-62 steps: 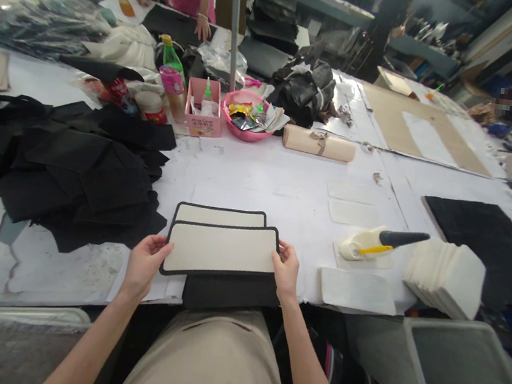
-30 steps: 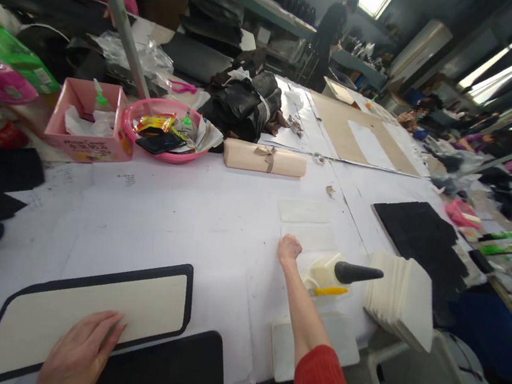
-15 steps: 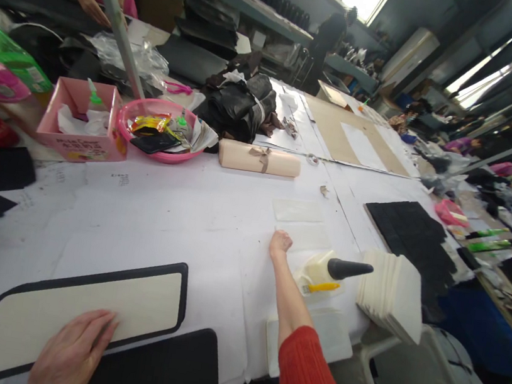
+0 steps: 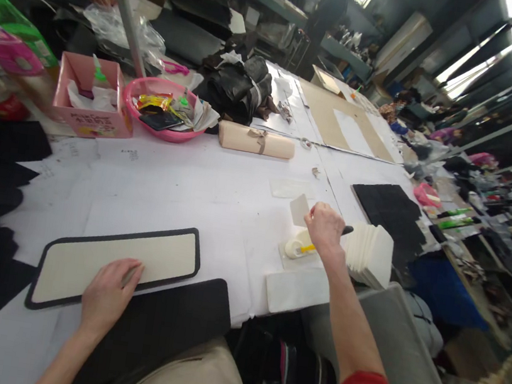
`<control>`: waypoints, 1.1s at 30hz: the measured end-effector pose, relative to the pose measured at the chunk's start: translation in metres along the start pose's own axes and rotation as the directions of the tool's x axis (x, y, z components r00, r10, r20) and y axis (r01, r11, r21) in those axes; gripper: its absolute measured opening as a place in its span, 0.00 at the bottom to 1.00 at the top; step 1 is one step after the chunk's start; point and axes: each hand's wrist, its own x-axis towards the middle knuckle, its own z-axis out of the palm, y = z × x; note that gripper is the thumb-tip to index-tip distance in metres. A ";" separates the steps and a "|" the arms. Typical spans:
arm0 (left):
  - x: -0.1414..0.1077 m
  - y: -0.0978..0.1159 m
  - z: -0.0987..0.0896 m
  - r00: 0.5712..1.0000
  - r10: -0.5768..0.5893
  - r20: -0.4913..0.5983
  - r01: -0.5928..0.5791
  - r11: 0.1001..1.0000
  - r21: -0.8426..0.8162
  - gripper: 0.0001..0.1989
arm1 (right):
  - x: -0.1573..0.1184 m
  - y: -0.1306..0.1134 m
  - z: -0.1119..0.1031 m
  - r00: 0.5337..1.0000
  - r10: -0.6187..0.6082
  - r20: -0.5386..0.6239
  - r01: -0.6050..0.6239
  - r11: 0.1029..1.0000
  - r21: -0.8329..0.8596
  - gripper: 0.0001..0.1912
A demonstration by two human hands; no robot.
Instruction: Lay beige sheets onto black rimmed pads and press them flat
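A cream panel with a black border [image 4: 165, 257] lies on the white-covered table. On its lower edge rests my left hand [image 4: 109, 292], fingers closed together around something small and greyish that I cannot make out. My right hand [image 4: 326, 227] pinches a thin translucent sheet [image 4: 299, 209], raised at an angle to the left of the fingers. Below the right hand is a pale bottle [image 4: 294, 247] with a yellow-handled tool [image 4: 308, 248]; its black tip is partly behind the hand. Another translucent sheet [image 4: 287, 188] lies flat behind.
A black panel [image 4: 172, 314] lies at the near edge beside a pale sheet [image 4: 297, 290]. Stacked white pieces [image 4: 371, 253] stand right of my right hand. Farther back are a pink box [image 4: 92, 121], a pink basin [image 4: 168, 135] and a beige roll [image 4: 239, 137]. Another person's hands show at upper left.
My right hand has moved right and come up off the table, now with a translucent sheet in its fingers. My left hand stays on the panel. The whole view has shifted.
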 end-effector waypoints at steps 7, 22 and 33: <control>-0.004 0.043 -0.018 0.969 -0.141 0.201 0.224 0.845 -0.486 0.16 | -0.095 0.017 -0.123 0.928 -0.290 -0.233 0.338 0.919 0.201 0.05; -0.030 0.105 -0.011 0.692 0.143 0.707 0.719 -0.058 -0.692 0.24 | -0.196 0.015 -0.181 0.909 -0.394 -0.132 0.365 0.605 0.707 0.05; -0.042 0.075 -0.025 0.707 0.151 0.691 0.707 -0.157 -0.689 0.17 | -0.212 0.009 -0.149 0.949 -0.314 -0.037 0.216 0.557 0.802 0.07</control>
